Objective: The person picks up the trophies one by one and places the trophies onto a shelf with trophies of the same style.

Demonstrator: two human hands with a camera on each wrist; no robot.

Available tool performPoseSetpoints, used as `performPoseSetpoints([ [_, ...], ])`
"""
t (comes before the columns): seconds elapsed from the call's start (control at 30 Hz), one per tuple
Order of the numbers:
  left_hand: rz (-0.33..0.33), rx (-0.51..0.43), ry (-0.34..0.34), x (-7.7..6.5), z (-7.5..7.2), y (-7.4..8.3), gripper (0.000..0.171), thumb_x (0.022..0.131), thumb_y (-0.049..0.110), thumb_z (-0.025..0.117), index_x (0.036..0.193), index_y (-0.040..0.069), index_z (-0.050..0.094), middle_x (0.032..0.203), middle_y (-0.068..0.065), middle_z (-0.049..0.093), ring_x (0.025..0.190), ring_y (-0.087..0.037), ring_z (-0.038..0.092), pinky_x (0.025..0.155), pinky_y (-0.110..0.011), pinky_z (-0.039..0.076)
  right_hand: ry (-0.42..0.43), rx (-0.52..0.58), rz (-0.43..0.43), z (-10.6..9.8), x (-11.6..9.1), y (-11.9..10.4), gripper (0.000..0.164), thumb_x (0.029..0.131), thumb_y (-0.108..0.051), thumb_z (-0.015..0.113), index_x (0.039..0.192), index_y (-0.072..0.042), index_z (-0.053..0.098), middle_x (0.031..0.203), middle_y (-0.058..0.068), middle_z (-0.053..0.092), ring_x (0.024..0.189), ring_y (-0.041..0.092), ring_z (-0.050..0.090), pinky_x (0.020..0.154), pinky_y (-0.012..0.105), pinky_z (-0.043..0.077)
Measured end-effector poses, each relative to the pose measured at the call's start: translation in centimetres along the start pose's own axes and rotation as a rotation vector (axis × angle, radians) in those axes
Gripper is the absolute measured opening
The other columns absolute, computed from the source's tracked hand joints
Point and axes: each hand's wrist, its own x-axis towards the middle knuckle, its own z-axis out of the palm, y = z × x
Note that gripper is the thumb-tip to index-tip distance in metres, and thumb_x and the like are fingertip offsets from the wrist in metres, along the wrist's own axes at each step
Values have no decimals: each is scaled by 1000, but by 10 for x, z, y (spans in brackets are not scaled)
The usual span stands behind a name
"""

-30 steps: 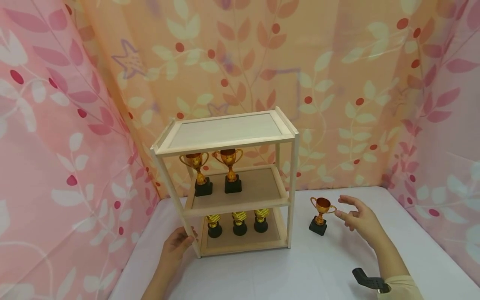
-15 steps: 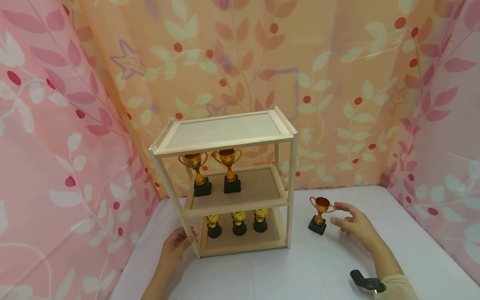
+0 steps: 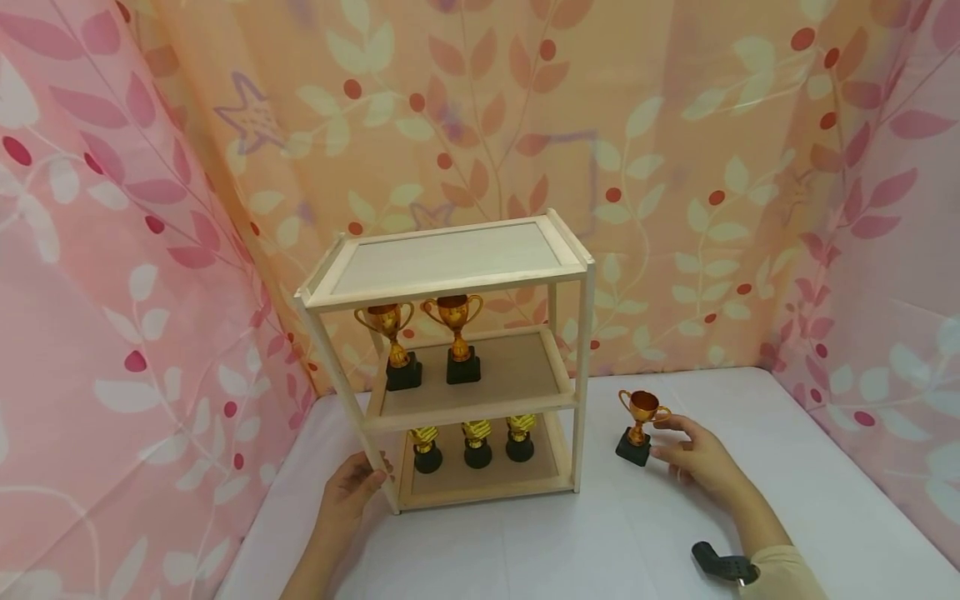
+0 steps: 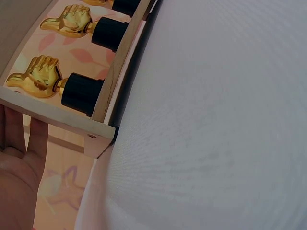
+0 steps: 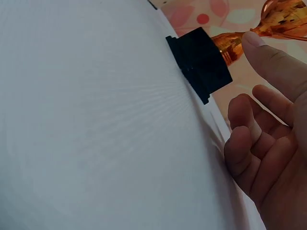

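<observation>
A gold cup trophy (image 3: 642, 407) with two handles and a square black base stands upright on the white-covered table, right of the shelf. My right hand (image 3: 699, 463) is at its right side, index finger by the handle and thumb near the base. In the right wrist view the thumb (image 5: 271, 60) overlaps the trophy's stem (image 5: 229, 46), while the other fingers bend loosely below it. My left hand (image 3: 347, 490) grips the front left post of a pale wooden three-tier shelf (image 3: 472, 410), its fingers behind the post and thumb in front.
Two gold cup trophies (image 3: 463, 365) stand on the middle tier, toward the left. Along the bottom tier are three thumbs-up trophies (image 4: 41, 79) on round black bases. Patterned curtains (image 3: 660, 167) enclose the table (image 3: 525, 550). A black device (image 3: 722, 563) sticks out from the right sleeve.
My right hand has come lower and closer to the trophy, its fingers drawing in beside the handle and base. My left hand stays on the post, and the trophies keep their places.
</observation>
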Motion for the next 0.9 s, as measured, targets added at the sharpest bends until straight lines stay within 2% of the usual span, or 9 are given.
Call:
performPoseSetpoints([
  [0.17, -41, 31, 16, 0, -1, 0, 31, 96, 2, 55, 122, -13, 49, 106, -9, 64, 96, -12, 63, 85, -23, 54, 7, -54, -26, 2, -1, 2, 63, 83, -37, 75, 135, -16, 47, 131, 14, 54, 62, 25, 58, 47, 32, 49],
  [0.27, -55, 49, 17, 0, -2, -1, 31, 96, 4, 55, 122, -10, 50, 106, -7, 64, 96, -12, 63, 85, -23, 54, 4, -45, -2, 4, -1, 2, 62, 82, -38, 75, 134, -17, 47, 130, 13, 55, 64, 25, 58, 47, 32, 49],
  [0.5, -54, 29, 13, -2, -2, -3, 27, 96, 4, 56, 121, -5, 52, 106, -3, 64, 96, -13, 64, 85, -25, 55, 8, -10, 47, 10, 1, 6, 66, 80, -36, 77, 135, -14, 47, 128, 14, 55, 61, 22, 58, 42, 33, 47],
  [0.73, -68, 79, 42, -2, 0, -2, 26, 96, 5, 56, 120, -4, 55, 106, -11, 65, 95, -14, 63, 84, -23, 54, 42, -93, 5, 14, 4, 13, 67, 78, -38, 79, 134, -15, 49, 132, 13, 54, 61, 18, 58, 45, 31, 48],
  [0.9, -67, 86, 35, -2, -1, 0, 25, 96, 6, 55, 120, -3, 55, 106, -12, 64, 96, -13, 62, 85, -23, 54, 78, -144, -16, 18, 4, 14, 66, 76, -41, 80, 132, -19, 52, 132, 11, 55, 59, 16, 57, 47, 30, 49],
])
